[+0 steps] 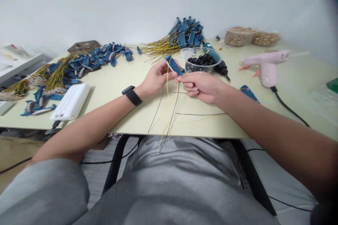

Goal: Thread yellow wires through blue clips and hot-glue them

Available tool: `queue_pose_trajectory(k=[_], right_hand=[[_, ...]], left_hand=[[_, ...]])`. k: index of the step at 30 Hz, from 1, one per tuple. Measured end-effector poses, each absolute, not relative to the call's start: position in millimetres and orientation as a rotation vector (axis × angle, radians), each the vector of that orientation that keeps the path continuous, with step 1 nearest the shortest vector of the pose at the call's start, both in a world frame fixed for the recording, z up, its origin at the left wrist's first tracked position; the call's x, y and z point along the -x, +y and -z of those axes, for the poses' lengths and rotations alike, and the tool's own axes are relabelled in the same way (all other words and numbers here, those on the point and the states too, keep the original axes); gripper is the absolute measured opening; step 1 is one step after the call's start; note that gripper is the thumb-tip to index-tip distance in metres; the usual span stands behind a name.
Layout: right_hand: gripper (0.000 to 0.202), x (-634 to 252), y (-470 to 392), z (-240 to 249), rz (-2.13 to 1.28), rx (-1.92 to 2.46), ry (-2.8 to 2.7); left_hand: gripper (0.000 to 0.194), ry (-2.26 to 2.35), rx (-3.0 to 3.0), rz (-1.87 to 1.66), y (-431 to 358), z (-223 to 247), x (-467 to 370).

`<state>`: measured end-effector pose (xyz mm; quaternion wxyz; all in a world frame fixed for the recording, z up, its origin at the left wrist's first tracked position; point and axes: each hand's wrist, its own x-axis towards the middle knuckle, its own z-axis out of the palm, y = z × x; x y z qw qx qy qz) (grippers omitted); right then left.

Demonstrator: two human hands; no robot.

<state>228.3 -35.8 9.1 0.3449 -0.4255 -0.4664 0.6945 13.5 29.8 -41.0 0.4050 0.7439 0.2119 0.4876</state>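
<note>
I've got my L hand [161, 74] closed on the blue part [173, 66], held just above the table [132, 95] approx. center. R hand [202, 86] is narrow, fingertips pinching wires [177, 89] at the part's lower end. From there: clear bowl [194, 68] w/ black bits at 2 o'clock, pink glue gun [268, 68] at 3, white box [70, 102] at 8, blue-pc. bundle [188, 33] at 12.

On table [113, 102]: glue gun [268, 64] right; tub [201, 67] near centre, drill [222, 67] beside it; bags [239, 37] behind glue gun; power bank [70, 102] left
</note>
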Motion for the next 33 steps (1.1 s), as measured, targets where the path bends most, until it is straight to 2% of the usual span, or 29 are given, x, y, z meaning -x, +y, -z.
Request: queue_pose_trajectory(k=[13,18,24,33], right_hand=[[0.022,-227.4,-36.2,-9.9,-1.825,1.093,-1.199],[0.029,-226.9,-38.3,-11.8,-1.807,1.118,-1.211],[0.023,-226.7,-39.6,-13.9,-1.827,1.100,-1.232],[0.024,-226.1,-40.5,-14.3,-1.816,1.114,-1.234]], left_hand=[[0.067,0.542,-1.902,-1.238,32.6,43.8,-9.9],[0.068,0.536,-1.932,-1.238,34.4,44.4,-9.5],[0.068,0.495,-1.919,-1.249,37.8,46.7,-9.1],[0.055,0.427,-1.924,-1.260,38.2,47.0,-8.7]])
